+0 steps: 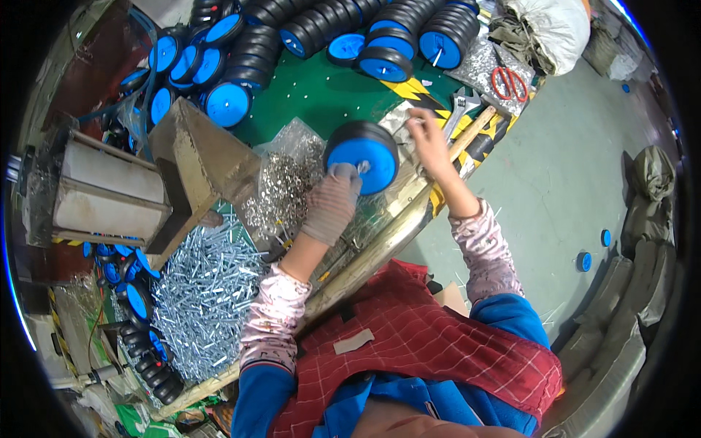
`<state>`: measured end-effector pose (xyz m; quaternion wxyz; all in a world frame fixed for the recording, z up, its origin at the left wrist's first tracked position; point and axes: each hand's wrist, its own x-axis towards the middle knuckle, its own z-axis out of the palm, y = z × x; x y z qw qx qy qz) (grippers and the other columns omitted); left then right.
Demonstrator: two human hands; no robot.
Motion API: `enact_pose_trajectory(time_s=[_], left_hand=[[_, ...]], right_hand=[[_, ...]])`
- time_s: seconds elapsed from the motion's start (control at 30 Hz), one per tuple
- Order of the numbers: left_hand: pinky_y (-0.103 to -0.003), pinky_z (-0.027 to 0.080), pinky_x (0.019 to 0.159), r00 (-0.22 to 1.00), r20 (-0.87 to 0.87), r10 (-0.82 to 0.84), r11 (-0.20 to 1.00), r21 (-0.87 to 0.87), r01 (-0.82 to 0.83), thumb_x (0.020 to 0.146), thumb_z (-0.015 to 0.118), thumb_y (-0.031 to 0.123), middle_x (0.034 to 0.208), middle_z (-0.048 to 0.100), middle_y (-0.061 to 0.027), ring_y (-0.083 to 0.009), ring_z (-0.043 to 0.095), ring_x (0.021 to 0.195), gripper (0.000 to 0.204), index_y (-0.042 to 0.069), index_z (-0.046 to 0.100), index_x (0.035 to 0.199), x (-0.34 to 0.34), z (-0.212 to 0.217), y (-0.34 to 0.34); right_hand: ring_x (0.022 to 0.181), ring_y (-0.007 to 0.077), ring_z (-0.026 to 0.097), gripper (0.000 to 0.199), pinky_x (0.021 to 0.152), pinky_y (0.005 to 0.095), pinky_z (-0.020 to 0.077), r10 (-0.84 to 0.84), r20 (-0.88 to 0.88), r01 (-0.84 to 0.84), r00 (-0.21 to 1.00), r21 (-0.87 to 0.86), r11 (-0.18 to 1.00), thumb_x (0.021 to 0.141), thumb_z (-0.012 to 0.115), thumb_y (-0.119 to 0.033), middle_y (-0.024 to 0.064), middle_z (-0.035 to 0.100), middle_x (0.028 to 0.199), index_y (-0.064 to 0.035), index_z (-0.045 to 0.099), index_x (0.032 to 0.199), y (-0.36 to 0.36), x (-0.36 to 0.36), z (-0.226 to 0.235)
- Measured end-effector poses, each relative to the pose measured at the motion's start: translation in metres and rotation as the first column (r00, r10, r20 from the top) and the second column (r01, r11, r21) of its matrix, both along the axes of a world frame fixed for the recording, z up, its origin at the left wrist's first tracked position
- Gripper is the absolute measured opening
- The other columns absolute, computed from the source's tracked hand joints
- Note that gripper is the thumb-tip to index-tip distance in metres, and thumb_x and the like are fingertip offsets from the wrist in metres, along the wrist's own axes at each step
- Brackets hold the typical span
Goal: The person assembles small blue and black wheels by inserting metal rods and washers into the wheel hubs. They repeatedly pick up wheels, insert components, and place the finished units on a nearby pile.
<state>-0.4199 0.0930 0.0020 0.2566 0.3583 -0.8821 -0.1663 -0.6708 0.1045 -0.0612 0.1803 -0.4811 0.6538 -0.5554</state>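
Observation:
My left hand (336,203), in a thin striped glove, is closed at the hub of a black-rimmed wheel (374,160) with a blue disc face. A short metal end shows at the hub by its fingertips. To the right of the wheel, my bare right hand (432,146) is raised with loosely bent fingers, apart from the wheel; nothing shows in it. Beside my left hand lies a clear plastic bag of small shiny metal parts (281,193). A large heap of metal pins (208,292) lies nearer to me on the left.
A press-like machine with a white cylinder (109,175) stands at left. Rows of wheels (321,29) line the green table (299,102). An adjustable wrench (463,109) and red-handled scissors (509,84) lie right. A worn rail (372,252) edges the table. Grey sacks (606,336) lie on the floor.

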Motion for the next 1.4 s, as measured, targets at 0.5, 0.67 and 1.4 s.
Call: enact_pose_trajectory(time_s=[0.5, 0.67, 1.4], left_hand=[[-0.044, 0.047, 0.092, 0.944, -0.194, 0.267, 0.95, 0.22, -0.223, 0.082, 0.072, 0.036, 0.118, 0.057, -0.0256, -0.0406, 0.058, 0.106, 0.064, 0.005, 0.046, 0.132, -0.032, -0.02, -0.075], [-0.045, 0.044, 0.099, 0.967, 0.002, 0.254, 0.871, 0.435, -0.229, 0.077, 0.074, 0.045, 0.13, 0.054, -0.0276, -0.0418, 0.054, 0.117, 0.073, 0.0, 0.051, 0.13, -0.056, -0.026, -0.123], [-0.043, 0.043, 0.101, 0.981, -0.074, -0.179, 0.945, 0.263, 0.192, 0.078, 0.074, 0.032, 0.135, 0.046, -0.022, -0.0409, 0.049, 0.121, 0.068, 0.009, 0.044, 0.135, -0.059, 0.016, -0.083]], right_hand=[[0.093, 0.0358, 0.062, 0.031, 0.078, 0.0446, 0.0498, 0.141, -0.368, -0.19, 0.919, -0.099, 0.977, 0.084, 0.067, -0.013, 0.0157, 0.061, 0.106, -0.0053, 0.059, 0.113, 0.02, 0.046, 0.036], [0.09, 0.0334, 0.063, 0.022, 0.073, 0.042, 0.0524, 0.117, -0.568, -0.083, 0.815, 0.085, 0.993, 0.085, 0.068, -0.021, 0.0113, 0.06, 0.095, -0.0086, 0.064, 0.102, -0.021, 0.044, 0.05], [0.088, 0.0329, 0.063, 0.032, 0.073, 0.0422, 0.0508, -0.129, -0.888, 0.164, 0.442, -0.061, 0.985, 0.083, 0.061, -0.004, 0.0109, 0.059, 0.098, -0.0096, 0.062, 0.114, -0.108, -0.17, 0.042]])
